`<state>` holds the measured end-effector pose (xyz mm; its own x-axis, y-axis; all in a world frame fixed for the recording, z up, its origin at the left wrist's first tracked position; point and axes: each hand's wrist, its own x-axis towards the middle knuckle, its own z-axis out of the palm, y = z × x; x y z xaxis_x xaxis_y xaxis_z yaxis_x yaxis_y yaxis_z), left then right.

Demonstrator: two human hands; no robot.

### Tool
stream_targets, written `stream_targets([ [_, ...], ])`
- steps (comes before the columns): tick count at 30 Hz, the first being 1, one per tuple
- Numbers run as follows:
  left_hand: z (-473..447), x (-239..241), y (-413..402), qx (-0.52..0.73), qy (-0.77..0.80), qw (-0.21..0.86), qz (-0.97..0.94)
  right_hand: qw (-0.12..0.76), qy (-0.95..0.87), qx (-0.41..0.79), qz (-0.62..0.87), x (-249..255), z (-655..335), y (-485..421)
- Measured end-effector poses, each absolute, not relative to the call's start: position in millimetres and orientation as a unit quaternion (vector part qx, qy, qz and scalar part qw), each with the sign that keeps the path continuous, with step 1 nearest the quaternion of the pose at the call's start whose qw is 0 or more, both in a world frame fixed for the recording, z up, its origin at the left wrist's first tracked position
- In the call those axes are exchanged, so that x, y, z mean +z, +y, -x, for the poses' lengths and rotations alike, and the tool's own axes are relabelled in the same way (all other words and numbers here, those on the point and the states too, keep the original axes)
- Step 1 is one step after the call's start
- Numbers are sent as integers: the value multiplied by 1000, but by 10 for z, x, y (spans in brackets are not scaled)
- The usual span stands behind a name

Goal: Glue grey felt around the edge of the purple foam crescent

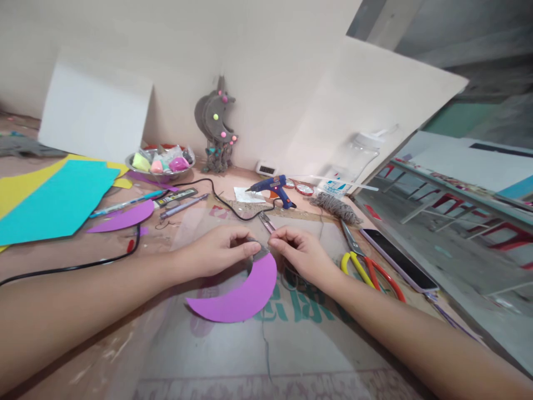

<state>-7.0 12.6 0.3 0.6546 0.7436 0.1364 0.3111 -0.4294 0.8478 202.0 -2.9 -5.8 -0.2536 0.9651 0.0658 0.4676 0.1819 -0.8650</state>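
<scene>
Between my left hand [220, 250] and my right hand [300, 255] I pinch a purple crescent [245, 291], matt and smooth like foam sheet. Under my hands the table [291, 344] is worn, rough cardboard. Just right of my right hand lie scissors [366, 261] with glossy plastic handles and metal blades.

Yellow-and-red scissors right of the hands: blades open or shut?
Shut. The scissors lie flat on the table, blades together in one point, handles side by side, beside the phone.

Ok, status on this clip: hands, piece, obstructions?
Left hand and right hand pinch purple crescent at its top tip. Small snips behind fingers. Scissors right, apart.
</scene>
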Motion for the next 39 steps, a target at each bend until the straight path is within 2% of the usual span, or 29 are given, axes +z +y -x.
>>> stream_targets([
  [13, 80, -13, 138, 255, 312, 428, -809, 309, -692, 393, 521, -52, -2030, -27],
  [16, 74, -25, 136, 277, 324, 435, -793, 331, -688, 390, 515, -54, -2035, -20],
  [19, 68, -40, 134, 301, 344, 460, -761, 397, -671, 377, 501, -18, -2044, -29],
  [21, 69, -39, 128, 321, 350, 463, -748, 443, -669, 341, 490, 22, -2052, -51],
  [23, 74, -22, 115, 340, 354, 443, -750, 441, -693, 296, 487, 61, -2060, -85],
  [27, 90, 32, 68, 383, 369, 374, -760, 348, -783, 250, 451, 87, -2056, -166],
  [31, 97, 47, 25, 416, 390, 320, -756, 303, -831, 217, 413, 51, -2025, -221],
  [36, 89, 8, 32, 469, 396, 275, -740, 356, -804, 122, 460, 10, -2056, -205],
  [39, 87, -9, 81, 443, 411, 324, -728, 353, -824, 26, 442, -3, -2139, -139],
])
